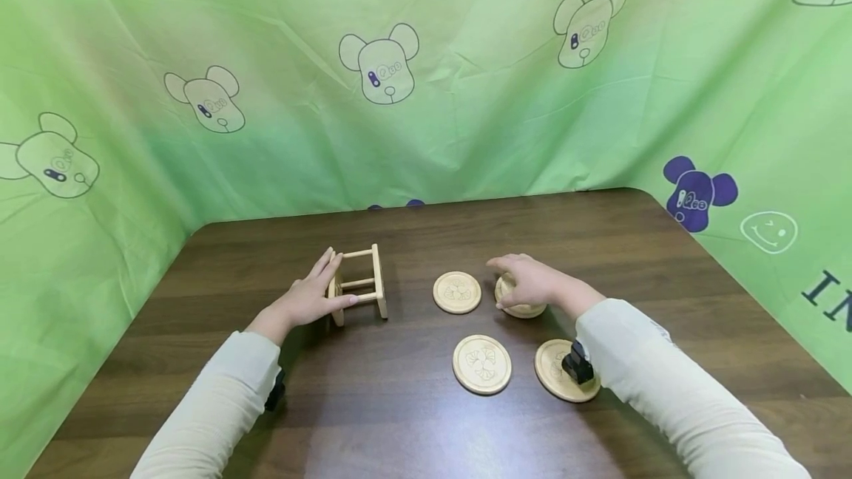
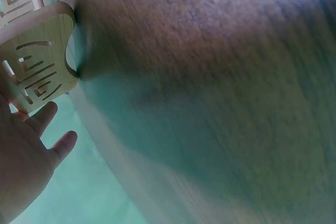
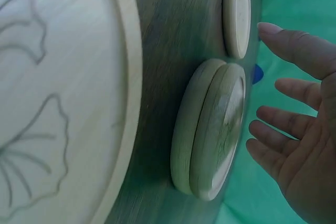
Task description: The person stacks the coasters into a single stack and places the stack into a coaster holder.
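Note:
A small light-wood rack (image 1: 359,284) with slatted rails stands at the left of the table. My left hand (image 1: 308,298) rests on its left side, thumb along the near rail and fingers stretched over the far edge. In the left wrist view, the rack's cut-out side panel (image 2: 39,53) shows beside two straight fingers. My right hand (image 1: 529,281) hovers over two stacked round wooden coasters (image 1: 521,309). The right wrist view shows this hand with spread, loosely bent fingers, apart from the stack (image 3: 210,129) and holding nothing.
Single coasters with engraved leaf patterns lie around the stack: one left of it (image 1: 457,293), one nearer the front (image 1: 482,365), and one (image 1: 555,372) below my right wrist, partly covered by a black wrist device (image 1: 577,365). A green printed curtain (image 1: 459,131) hangs behind the brown table (image 1: 386,405).

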Motion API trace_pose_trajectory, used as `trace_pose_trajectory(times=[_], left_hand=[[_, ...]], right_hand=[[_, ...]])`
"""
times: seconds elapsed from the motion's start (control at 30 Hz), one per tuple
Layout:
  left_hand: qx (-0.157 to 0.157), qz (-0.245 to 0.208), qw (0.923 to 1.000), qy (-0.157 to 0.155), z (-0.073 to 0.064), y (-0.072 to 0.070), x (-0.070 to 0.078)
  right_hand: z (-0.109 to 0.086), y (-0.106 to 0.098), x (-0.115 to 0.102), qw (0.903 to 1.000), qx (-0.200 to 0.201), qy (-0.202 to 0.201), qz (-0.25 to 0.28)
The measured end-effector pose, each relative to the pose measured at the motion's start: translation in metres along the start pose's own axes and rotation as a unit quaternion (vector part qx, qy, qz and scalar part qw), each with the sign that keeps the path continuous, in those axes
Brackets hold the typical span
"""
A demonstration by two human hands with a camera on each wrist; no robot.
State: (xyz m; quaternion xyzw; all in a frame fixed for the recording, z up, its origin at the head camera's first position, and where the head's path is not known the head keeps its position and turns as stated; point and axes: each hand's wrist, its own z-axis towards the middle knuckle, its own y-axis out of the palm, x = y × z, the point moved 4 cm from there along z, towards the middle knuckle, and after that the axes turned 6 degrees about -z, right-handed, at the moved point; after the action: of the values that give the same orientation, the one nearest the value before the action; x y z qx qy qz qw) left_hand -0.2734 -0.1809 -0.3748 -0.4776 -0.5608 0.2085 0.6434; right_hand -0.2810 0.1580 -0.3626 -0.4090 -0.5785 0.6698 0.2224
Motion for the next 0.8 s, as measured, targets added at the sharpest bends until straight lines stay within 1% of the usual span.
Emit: trace_pose_trajectory(times=[0.23, 0.47, 0.6, 0.7, 0.8], left_hand=[[-0.002, -0.004, 1.0, 0.0, -0.001, 0.0, 0.002], [0.001, -0.002, 1.0, -0.003, -0.001, -0.001, 0.0], [0.0, -0.002, 1.0, -0.002, 0.0, -0.001, 0.0], [0.0, -0.002, 1.0, -0.002, 0.0, -0.001, 0.0], [0.001, -0.004, 1.0, -0.001, 0.001, 0.0, -0.001]], right_hand=[[0.008, 0.003, -0.011, 0.9999, -0.001, -0.009, 0.004], [0.02, 0.01, -0.023, 0.9998, -0.012, -0.014, 0.007], [0.027, 0.015, -0.029, 0.9995, -0.013, -0.028, 0.006], [0.032, 0.021, -0.031, 0.9994, -0.014, -0.029, 0.008], [0.036, 0.025, -0.032, 0.9995, -0.023, -0.018, 0.008]])
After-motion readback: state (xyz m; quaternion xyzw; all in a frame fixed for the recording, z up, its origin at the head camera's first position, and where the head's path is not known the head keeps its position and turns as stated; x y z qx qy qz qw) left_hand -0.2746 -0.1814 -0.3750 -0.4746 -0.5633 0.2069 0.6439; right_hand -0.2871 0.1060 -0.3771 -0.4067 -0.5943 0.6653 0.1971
